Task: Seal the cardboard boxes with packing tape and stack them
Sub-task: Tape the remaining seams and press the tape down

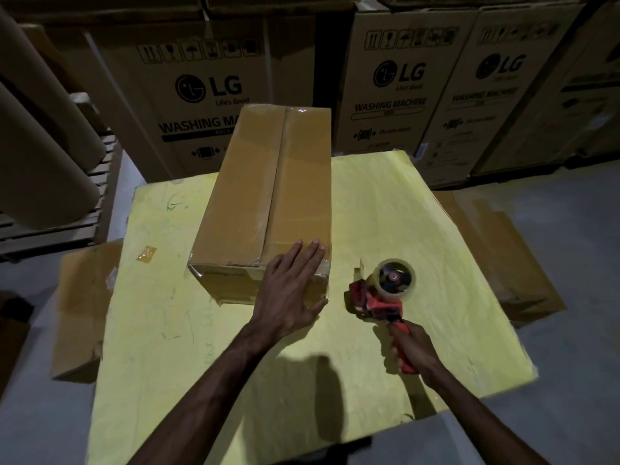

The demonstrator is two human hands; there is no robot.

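One cardboard box (268,196) in work. State its position. (Desk)

I read it lying lengthwise on the yellow sheet (201,330), with its short end toward the camera. The top flaps are closed. A glossy tape strip (280,176) runs along the centre seam. (Remote operator)

State the left hand. (Desk)

The left hand (292,297) lies flat over the near right corner of the box. The fingers are straight and spread, with their tips on the top panel. The palm is against the near end face, and the thumb is at the right edge. It presses and clasps nothing. (Remote operator)

State the right hand. (Desk)

The right hand (414,350) is wrapped round the orange handle of the tape dispenser (382,293). The dispenser sits just right of the near end of the box and apart from it, with its head pointing at the box. It carries a clear tape roll (394,278). I cannot tell whether the dispenser touches the sheet. (Remote operator)

Report the surroundings. (Desk)

A tape scrap (146,254) is stuck on the sheet, left of the box. Flattened cardboard (80,303) protrudes from under the sheet on the left and also on the right. Printed washing machine cartons (201,95) stand in a row behind. Brown paper rolls (40,146) lean at far left above a wooden pallet (104,196). (Remote operator)
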